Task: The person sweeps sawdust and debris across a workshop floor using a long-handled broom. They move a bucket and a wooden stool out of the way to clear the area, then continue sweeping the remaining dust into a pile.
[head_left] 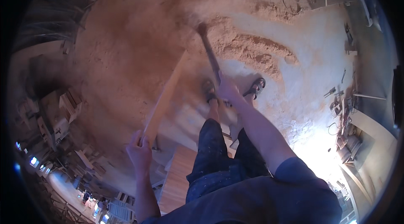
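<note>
My left hand (pixel 139 150) is closed round the near end of a long, pale wooden board (pixel 165 95). The board slants away and to the right, its far end near the dusty floor. In my right hand (pixel 228 89) is a long, dark stick-like tool (pixel 209 51), gripped at its near end. It reaches forward and a little left, ending in a wider dark head over the dust; the exact kind does not show. A ridge of reddish-brown sawdust-like powder (pixel 252 49) curves across the floor, right of the tool.
Airborne dust blurs the left side. My sandalled feet (pixel 257 86) stand just beyond the tool hand. A wooden panel (pixel 179 177) lies by my left leg. Wood scraps (pixel 69 102) stand at left; hand tools (pixel 330 92) and cables lie at right, near a bright light (pixel 313 144).
</note>
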The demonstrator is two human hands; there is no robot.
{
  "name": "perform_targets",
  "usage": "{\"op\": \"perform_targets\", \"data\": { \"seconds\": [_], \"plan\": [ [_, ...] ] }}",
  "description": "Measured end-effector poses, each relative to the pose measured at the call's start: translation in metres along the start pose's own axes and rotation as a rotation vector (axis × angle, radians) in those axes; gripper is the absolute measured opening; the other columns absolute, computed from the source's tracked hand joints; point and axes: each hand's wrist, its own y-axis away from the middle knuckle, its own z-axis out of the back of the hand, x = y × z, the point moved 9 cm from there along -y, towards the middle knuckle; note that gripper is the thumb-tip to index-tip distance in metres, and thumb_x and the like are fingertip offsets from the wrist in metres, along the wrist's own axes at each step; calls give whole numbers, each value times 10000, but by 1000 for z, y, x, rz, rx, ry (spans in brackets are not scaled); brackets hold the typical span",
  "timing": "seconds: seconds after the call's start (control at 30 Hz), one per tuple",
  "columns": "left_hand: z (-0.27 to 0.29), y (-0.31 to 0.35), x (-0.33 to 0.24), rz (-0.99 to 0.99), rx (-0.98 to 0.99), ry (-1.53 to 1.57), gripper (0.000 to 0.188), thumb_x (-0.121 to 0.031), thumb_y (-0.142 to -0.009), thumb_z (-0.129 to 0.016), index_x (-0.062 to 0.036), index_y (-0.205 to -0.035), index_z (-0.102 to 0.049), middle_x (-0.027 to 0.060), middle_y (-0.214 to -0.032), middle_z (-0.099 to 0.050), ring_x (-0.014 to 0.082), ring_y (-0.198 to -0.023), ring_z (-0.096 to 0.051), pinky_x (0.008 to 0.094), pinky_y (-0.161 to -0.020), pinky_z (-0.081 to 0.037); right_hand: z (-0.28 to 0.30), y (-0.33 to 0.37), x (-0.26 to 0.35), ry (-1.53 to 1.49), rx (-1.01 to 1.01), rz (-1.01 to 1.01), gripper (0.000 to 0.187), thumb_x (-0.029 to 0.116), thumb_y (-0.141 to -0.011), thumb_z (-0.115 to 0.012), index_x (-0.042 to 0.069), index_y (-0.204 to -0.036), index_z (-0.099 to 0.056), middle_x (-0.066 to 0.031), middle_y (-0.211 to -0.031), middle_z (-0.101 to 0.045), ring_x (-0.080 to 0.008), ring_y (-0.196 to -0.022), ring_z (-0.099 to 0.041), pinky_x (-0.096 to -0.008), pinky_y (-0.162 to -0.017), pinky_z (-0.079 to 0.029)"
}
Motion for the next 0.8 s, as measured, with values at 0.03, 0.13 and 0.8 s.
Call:
{"op": "perform_targets", "data": {
  "seconds": [0.03, 0.13, 0.8],
  "plan": [
    [1, 0, 4, -43, -28, 26, 341, -75, -869, -658, 113, -1153, -651, 177, -882, -712, 165, -795, -669, 314, -710, -523, -10, 19, 5, -89, 82, 45, 1010, 142, -751, -691, 137, -1602, -145, -291, -1338, -564, -439, -1225, -570, -458, -1025, -468],
    [6, 1, 4, -72, -40, 1, 343, -87, -871, -666, 102, -1156, -655, 199, -923, -725, 183, -836, -695, 323, -738, -532, -22, 62, -17, -236, 100, 140, 988, 84, -716, -671, 89, -1587, -204, -280, -1384, -527, -450, -1237, -555, -430, -1034, -467],
    [7, -11, -20, 10, 42, -68, 383, -101, -862, -690, 91, -1192, -657, 216, -1019, -735, 191, -905, -707, 307, -808, -543, -42, 114, -95, -129, 201, -111, 1089, 55, -677, -676, 102, -1612, -118, -215, -1229, -619, -271, -1008, -664, -356, -827, -539]
  ]
}}
